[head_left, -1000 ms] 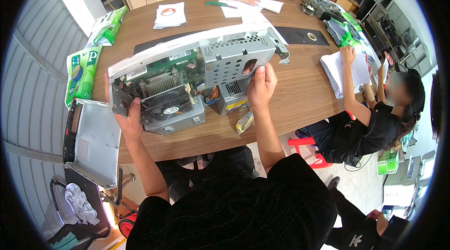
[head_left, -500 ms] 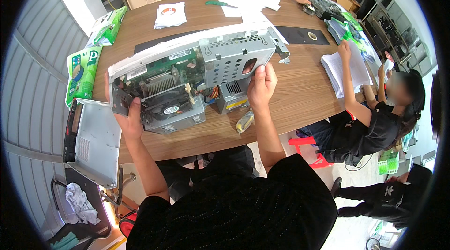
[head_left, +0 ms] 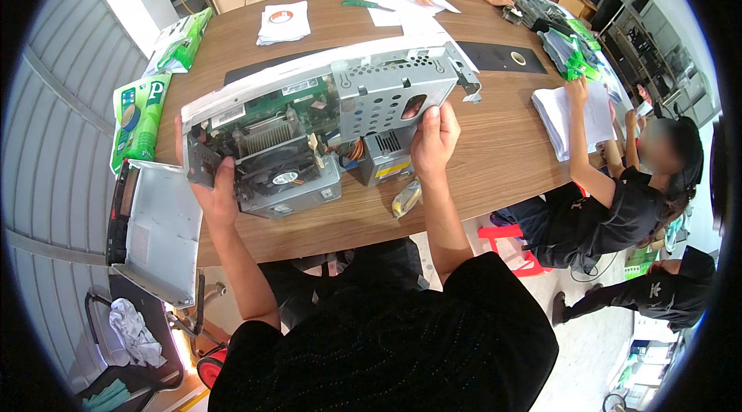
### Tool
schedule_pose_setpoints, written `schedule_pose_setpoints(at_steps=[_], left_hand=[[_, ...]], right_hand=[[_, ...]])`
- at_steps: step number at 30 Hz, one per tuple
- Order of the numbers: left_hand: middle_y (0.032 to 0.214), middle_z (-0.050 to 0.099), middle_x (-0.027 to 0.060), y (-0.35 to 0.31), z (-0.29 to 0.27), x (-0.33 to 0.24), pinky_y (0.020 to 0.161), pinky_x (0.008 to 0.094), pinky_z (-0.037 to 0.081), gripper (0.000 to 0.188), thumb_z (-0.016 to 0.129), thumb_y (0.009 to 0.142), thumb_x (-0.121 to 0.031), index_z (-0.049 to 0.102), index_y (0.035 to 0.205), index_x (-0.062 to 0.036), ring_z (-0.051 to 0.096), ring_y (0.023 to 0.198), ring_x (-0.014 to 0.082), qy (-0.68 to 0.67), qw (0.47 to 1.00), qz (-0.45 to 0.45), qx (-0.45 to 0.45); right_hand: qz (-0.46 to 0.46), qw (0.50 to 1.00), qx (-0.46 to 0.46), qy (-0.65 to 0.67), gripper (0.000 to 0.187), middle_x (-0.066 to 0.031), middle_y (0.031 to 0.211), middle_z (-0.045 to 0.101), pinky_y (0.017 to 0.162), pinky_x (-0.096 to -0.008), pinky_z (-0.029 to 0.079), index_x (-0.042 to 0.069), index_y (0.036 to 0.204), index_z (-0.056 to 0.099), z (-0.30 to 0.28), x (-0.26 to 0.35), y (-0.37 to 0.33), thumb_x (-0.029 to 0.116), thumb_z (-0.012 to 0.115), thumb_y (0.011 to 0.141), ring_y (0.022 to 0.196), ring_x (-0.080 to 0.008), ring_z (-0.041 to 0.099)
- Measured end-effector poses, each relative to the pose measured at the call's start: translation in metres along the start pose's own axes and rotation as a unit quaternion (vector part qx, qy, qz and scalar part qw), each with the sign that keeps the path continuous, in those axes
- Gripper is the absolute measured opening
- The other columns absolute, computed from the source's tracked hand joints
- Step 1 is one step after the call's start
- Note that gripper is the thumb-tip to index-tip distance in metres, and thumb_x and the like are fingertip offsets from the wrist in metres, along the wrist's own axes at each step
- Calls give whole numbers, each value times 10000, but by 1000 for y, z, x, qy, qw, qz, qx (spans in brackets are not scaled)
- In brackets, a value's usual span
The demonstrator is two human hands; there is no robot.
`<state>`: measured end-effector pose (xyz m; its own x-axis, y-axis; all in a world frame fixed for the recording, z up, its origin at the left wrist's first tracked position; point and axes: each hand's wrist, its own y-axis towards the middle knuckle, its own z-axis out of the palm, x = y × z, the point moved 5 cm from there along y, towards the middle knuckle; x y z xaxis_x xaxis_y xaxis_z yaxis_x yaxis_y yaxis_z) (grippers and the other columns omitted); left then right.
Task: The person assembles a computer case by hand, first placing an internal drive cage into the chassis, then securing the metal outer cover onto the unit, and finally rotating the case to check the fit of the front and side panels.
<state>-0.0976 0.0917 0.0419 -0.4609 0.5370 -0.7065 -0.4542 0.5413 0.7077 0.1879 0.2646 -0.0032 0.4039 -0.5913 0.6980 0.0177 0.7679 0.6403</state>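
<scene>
Opened computer case [head_left: 309, 134] on the worktop [head_left: 495, 157]: side cover [head_left: 158, 230] already off; left hand [head_left: 212, 195] and right hand [head_left: 434, 141] each grip the case; drive cage [head_left: 390, 91], fan and wiring still inside.

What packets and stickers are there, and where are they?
Green packet: flat on the table's left edge, green with white.
Second green packet: farther back on the left, same colours.
White sticker: small rectangle on the open computer case near the left hand.
</scene>
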Motion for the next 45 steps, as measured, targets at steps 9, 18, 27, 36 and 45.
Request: schedule_pose_setpoints(at_steps=[9, 18, 27, 36, 45], left_hand=[[1482, 314, 142, -1, 2, -5, 1101, 391, 258, 782, 619, 789, -142, 268, 1466, 31, 362, 1301, 256, -15, 999, -16, -27], [1530, 250, 136, 1, -3, -2, 1111, 384, 252, 765, 614, 808, -132, 260, 1469, 23, 332, 1332, 249, 44, 998, 34, 5], [1525, 244, 128, -2, -3, 6, 1134, 379, 222, 817, 598, 774, -62, 208, 1490, -1, 302, 1362, 265, -6, 1000, -19, 9], [1533, 206, 232, -14, -3, -2, 1141, 410, 212, 875, 621, 841, -128, 79, 1521, -29, 256, 1407, 321, 37, 996, -75, 4], [1269, 498, 179, -236, -43, 30, 949, 347, 415, 519, 543, 921, -59, 340, 1392, 25, 511, 1115, 230, 107, 948, -170, -248]], right_hand=[[-4, 1000, 2, 18, 283, -61, 821, 637, 730, -255, 431, -12, 930, 584, 2, -2, 0, 242, 487, 1008, 770, -113, 556], [-13, 998, 7, 66, 301, -72, 821, 633, 730, -255, 438, -23, 956, 584, 1, -1, -1, 265, 506, 997, 766, -123, 564], [-26, 994, 108, 20, 348, -97, 813, 603, 641, -261, 430, -73, 988, 584, 0, 4, -10, 271, 538, 966, 694, -139, 536], [106, 994, -1, 28, 222, -66, 766, 581, 680, -253, 395, -15, 915, 568, -29, 8, -55, 191, 504, 969, 707, -122, 512], [228, 971, -49, 58, 316, -82, 708, 586, 577, -258, 405, -51, 829, 601, -86, 13, -168, 260, 599, 881, 627, -148, 542]])
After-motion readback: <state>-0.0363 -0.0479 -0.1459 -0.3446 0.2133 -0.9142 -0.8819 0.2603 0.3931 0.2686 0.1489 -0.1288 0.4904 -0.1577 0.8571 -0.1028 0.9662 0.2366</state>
